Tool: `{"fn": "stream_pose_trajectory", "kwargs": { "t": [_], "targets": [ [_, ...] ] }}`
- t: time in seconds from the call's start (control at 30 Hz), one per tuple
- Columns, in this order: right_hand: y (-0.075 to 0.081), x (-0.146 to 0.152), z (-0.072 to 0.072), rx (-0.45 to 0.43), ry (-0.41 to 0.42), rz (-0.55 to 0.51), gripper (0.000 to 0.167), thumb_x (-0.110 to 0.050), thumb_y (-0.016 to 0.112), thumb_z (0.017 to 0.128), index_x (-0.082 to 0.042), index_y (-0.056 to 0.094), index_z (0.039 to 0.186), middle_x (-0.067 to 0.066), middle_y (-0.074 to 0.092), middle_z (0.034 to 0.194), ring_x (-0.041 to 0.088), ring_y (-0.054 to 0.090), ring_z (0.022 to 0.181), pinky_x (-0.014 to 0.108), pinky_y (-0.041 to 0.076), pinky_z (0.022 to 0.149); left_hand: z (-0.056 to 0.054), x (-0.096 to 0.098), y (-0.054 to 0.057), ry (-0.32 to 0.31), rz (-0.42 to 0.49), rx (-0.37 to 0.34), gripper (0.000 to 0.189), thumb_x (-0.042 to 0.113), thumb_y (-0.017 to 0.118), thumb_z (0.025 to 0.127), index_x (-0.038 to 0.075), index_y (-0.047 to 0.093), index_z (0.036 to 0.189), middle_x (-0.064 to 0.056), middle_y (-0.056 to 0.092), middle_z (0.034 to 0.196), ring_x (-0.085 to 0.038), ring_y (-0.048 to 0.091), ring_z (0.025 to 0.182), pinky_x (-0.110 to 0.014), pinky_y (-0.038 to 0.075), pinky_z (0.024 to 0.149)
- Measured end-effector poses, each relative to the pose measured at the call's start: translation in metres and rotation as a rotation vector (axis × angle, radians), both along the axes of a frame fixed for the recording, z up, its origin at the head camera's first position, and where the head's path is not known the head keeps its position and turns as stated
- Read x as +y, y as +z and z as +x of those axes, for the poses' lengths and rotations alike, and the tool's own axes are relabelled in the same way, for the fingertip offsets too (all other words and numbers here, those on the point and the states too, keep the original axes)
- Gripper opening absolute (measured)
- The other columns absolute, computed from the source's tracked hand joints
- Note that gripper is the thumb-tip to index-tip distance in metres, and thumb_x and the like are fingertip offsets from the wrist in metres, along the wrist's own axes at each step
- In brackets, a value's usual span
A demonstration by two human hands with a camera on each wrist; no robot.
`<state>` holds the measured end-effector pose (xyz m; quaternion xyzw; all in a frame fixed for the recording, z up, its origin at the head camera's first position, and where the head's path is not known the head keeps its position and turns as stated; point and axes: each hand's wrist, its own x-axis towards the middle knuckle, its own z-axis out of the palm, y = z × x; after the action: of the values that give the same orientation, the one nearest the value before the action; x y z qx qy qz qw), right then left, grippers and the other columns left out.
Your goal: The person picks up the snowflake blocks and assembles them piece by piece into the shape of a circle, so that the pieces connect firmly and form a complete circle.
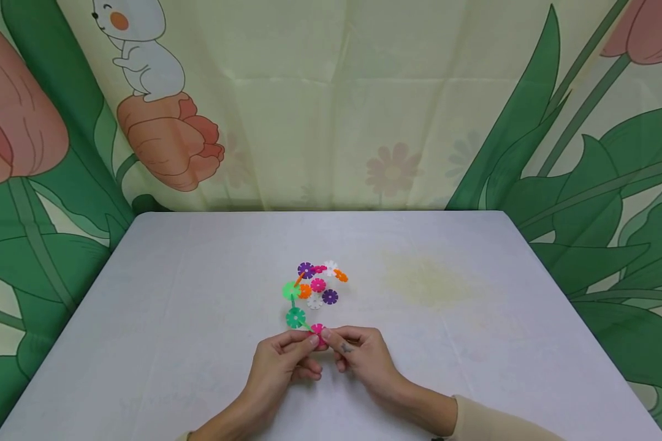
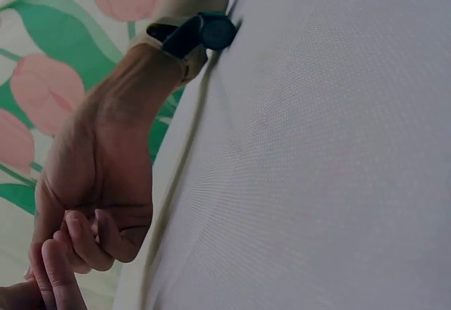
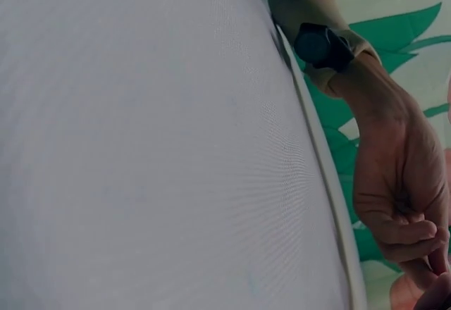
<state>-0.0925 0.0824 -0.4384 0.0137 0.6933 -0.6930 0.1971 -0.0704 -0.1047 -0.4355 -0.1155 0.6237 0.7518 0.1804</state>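
Both hands meet over the near middle of the table in the head view. Between the left hand point(image 1: 281, 361) and the right hand point(image 1: 366, 358), thumbs and forefingers pinch a pink notched plastic disc point(image 1: 318, 331). A pale green disc point(image 1: 305, 326), seen nearly edge-on, links it to a teal disc point(image 1: 295, 318). From there a curved chain of interlocked discs runs away through a light green disc point(image 1: 291, 290) and a purple disc point(image 1: 306, 270) to an orange disc point(image 1: 340, 275). The fingers hide part of the pink disc. Neither wrist view shows the discs clearly.
Inside the chain's curve lie a second orange disc point(image 1: 305, 291), a second pink disc point(image 1: 317, 285), a white disc point(image 1: 314, 301) and a second purple disc point(image 1: 330, 297). A white cloth covers the table point(image 1: 198, 294). Behind it hangs a printed curtain point(image 1: 309, 122) with tulips.
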Motion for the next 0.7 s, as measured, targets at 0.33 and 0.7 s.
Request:
{"fn": "stream_pose_trajectory", "kwargs": {
  "t": [0.33, 0.7],
  "targets": [
    [-0.001, 0.006, -0.015, 0.196, 0.154, 0.085, 0.03, -0.025, 0.076, 0.099, -0.007, 0.078, 0.123, 0.017, 0.072, 0.086, 0.007, 0.055, 0.063, 0.018, 0.046, 0.057, -0.002, -0.003, 0.001, 0.055, -0.007, 0.031, 0.041, 0.028, 0.076, 0.099, -0.003, 0.071, 0.126, -0.009, 0.082, 0.102, -0.014, 0.071, 0.067, -0.029, 0.065, 0.07],
    [-0.003, 0.025, -0.06, 0.339, 0.196, 0.421, 0.036, -0.026, 0.083, 0.093, -0.009, 0.077, 0.125, 0.003, 0.064, 0.072, 0.008, 0.052, 0.059, 0.02, 0.042, 0.055, -0.007, -0.02, 0.012, 0.037, -0.07, 0.062, 0.037, 0.025, 0.073, 0.101, 0.0, 0.071, 0.128, -0.008, 0.082, 0.105, -0.012, 0.062, 0.063, -0.024, 0.059, 0.062]
  ]
}}
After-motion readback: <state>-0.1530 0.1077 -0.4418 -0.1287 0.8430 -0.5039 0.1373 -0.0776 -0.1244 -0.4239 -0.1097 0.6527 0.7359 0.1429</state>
